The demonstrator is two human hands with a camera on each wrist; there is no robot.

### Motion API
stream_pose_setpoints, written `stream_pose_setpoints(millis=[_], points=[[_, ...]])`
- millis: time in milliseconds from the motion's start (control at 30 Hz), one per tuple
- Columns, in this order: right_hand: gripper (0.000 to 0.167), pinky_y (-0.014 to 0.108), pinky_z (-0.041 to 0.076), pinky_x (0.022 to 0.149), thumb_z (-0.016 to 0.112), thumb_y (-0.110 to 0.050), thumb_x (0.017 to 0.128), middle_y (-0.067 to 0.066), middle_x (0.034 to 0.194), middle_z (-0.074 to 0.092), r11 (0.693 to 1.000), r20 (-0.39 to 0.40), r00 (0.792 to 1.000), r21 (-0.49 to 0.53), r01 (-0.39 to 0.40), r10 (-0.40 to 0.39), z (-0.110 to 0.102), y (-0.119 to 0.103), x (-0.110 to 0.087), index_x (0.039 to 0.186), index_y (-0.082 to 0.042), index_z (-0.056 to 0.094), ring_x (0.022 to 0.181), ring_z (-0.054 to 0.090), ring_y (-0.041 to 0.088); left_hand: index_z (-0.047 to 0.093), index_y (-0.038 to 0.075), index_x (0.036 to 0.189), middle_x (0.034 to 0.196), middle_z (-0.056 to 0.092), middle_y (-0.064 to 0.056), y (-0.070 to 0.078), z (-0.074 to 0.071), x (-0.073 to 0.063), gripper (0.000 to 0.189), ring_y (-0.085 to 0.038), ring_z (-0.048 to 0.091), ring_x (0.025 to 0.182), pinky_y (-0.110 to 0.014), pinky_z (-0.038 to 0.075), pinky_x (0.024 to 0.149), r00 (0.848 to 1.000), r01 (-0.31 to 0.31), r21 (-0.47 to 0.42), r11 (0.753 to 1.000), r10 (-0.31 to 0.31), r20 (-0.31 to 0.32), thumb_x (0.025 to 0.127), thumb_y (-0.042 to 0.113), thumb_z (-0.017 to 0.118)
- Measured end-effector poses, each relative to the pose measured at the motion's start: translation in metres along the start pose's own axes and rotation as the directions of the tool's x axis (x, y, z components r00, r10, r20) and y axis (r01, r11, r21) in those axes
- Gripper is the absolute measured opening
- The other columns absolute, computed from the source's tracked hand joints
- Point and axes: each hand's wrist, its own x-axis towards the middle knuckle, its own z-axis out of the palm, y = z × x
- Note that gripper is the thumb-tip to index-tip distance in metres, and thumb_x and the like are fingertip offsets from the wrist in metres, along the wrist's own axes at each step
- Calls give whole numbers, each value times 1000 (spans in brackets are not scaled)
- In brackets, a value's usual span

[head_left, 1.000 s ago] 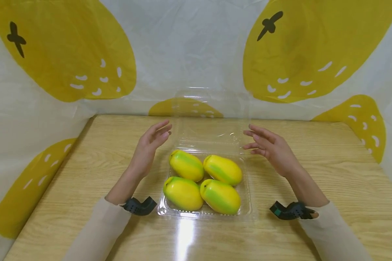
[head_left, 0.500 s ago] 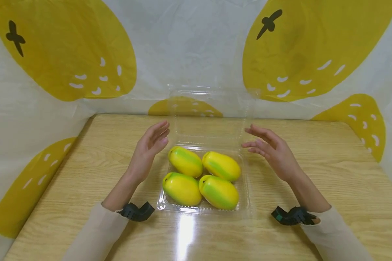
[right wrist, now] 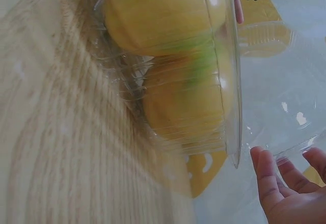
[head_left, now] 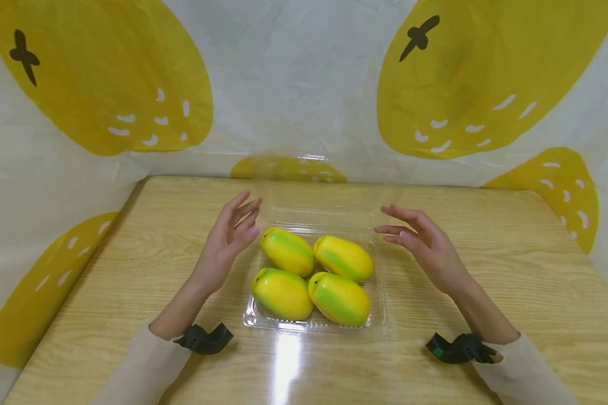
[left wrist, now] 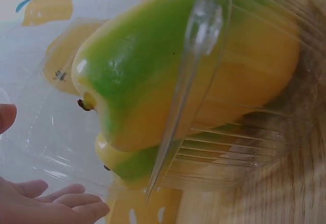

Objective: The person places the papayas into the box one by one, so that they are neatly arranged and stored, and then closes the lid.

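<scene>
A clear plastic clamshell box [head_left: 250, 320] holds several yellow-green mangoes [head_left: 284, 293], which look glossy. Its see-through lid [head_left: 319, 197] stands raised from the hinge at the back. My left hand [head_left: 228, 242] is at the lid's left side with fingers loosely extended. Facing it, my right hand [head_left: 428, 244] is at the right side with fingers spread and slightly bent. In the right wrist view, the right fingertips [right wrist: 262, 158] are close to the lid's edge; contact cannot be told. The left wrist view shows the box wall [left wrist: 183, 96] in front of the mangoes.
The box stands on a light wood-grain table [head_left: 157, 242]. A white curtain [head_left: 294, 73] with yellow fruit prints hangs behind and at both sides. Dark wrist mounts [head_left: 205, 337] sit on both forearms.
The lid's top edge now appears lower and its outline wider. Both hands have drawn back slightly toward me. The box has shifted slightly upward in view; the mangoes stay in place inside it.
</scene>
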Motion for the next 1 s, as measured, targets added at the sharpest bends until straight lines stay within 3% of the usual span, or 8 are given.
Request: stream_pose_setpoints(millis=[267,400,600,767,900,1000], points=[[38,36,45,99,32,14,97,29,143,35,995,16,996,52,87,-88,4,1,-4,134,18,32,117,53,39,16,12,153,153,28,-11,4,0,-7,66,-29,28,139,-44,28,109,999,1,17,1000,-1,46,97,5,50],[32,38,41,102,35,8,99,32,143,31,989,27,991,83,126,-128,6,4,-6,129,21,32,120,51,39,17,16,153,152,29,-15,4,-2,-10,66,-31,29,139,-44,30,108,999,-2,33,999,1,49,97,4,51],[30,41,38,104,35,6,100,31,143,33,979,40,980,68,194,-197,8,8,-7,125,21,33,121,49,40,16,11,154,153,23,-19,2,0,-17,69,-35,24,140,-39,26,109,996,-43,6,999,42,74,95,-3,50],[34,38,38,104,34,0,102,24,139,41,985,30,985,21,169,-170,7,8,-10,133,13,38,121,50,36,17,8,153,154,21,-20,0,0,-22,67,-35,22,140,-34,24,111,994,-69,22,997,67,88,95,-4,49],[37,36,36,106,34,-10,105,29,132,45,989,32,988,27,148,-148,9,8,-14,129,17,36,124,49,35,18,3,151,154,21,-21,-1,0,-25,64,-35,21,141,-33,23,111,992,-74,17,997,72,107,95,-5,48],[39,34,35,107,33,-17,106,28,137,42,992,26,992,37,121,-122,10,8,-16,122,18,36,125,47,32,18,0,150,154,21,-20,-1,1,-29,62,-32,21,141,-30,22,111,993,-52,48,998,46,110,96,-2,49]])
